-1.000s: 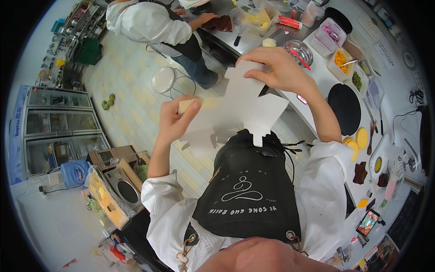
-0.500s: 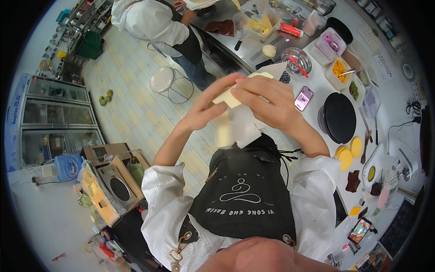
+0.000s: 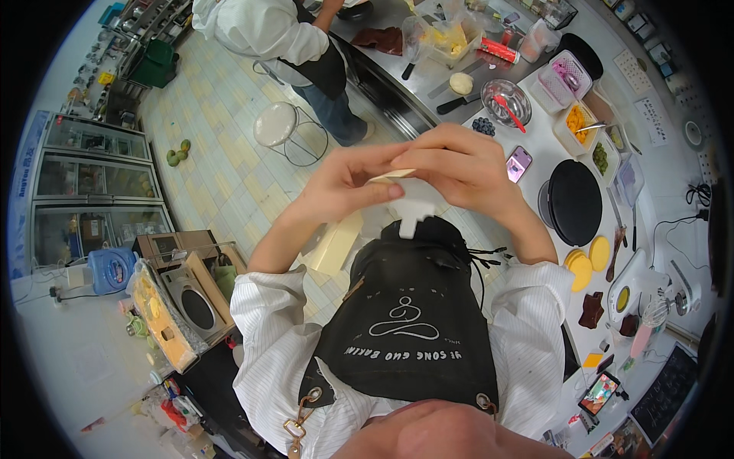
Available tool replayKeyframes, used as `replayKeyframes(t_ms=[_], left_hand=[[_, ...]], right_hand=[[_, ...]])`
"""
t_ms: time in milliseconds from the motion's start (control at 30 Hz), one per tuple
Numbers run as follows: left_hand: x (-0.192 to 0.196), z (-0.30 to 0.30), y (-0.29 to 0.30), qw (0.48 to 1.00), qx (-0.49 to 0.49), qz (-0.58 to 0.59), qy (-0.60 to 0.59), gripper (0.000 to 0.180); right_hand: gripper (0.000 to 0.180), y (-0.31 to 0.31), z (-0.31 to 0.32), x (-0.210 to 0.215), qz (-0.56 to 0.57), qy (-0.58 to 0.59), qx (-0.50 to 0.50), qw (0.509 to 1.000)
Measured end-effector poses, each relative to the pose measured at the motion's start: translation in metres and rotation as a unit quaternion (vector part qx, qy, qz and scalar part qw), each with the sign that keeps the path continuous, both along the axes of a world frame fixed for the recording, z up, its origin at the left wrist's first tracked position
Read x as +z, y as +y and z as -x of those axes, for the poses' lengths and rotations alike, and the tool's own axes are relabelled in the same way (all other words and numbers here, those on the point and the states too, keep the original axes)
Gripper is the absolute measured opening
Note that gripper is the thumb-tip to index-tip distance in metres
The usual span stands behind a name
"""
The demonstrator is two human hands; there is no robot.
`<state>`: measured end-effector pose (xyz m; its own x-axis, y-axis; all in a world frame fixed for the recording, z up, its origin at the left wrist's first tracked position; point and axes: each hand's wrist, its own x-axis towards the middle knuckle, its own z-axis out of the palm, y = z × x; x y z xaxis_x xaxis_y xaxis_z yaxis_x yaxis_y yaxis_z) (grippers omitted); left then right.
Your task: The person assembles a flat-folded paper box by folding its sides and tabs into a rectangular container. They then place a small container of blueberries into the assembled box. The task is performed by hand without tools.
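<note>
At the frame's centre, the left hand (image 3: 344, 185) and right hand (image 3: 465, 174) pinch the cardboard (image 3: 336, 243), which is best bent gently.

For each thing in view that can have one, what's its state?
White-and-cream cardboard piece: partly folded, held between left hand and right hand
Grey glass-fronted fridge: doors shut
Pale rectangular phone on counter: screen lit
Black propped phone, lower right: screen lit
Round metal bowl: upright, red spatula leaning inside
Round white-topped stool: standing, unoccupied
</note>
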<state>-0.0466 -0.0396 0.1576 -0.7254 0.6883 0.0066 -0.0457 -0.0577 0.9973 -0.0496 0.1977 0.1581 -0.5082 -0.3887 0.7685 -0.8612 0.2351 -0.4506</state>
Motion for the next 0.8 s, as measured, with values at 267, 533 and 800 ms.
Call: replayKeyframes(t_ms=[267,533,800], left_hand=[[-0.014,-0.012,-0.022,0.975,0.219,0.007,-0.041,0.023],[-0.022,-0.024,-0.031,0.958,0.286,-0.024,0.010,0.030],[-0.053,-0.029,-0.042,0.943,0.280,0.053,0.174,0.038]], right_hand=[[0.024,0.027,0.003,0.019,-0.003,-0.346,0.042,0.937],[0.024,0.031,0.022,0.005,-0.033,-0.335,0.222,0.915],[0.010,-0.027,-0.001,-0.047,0.089,-0.177,0.088,0.976]])
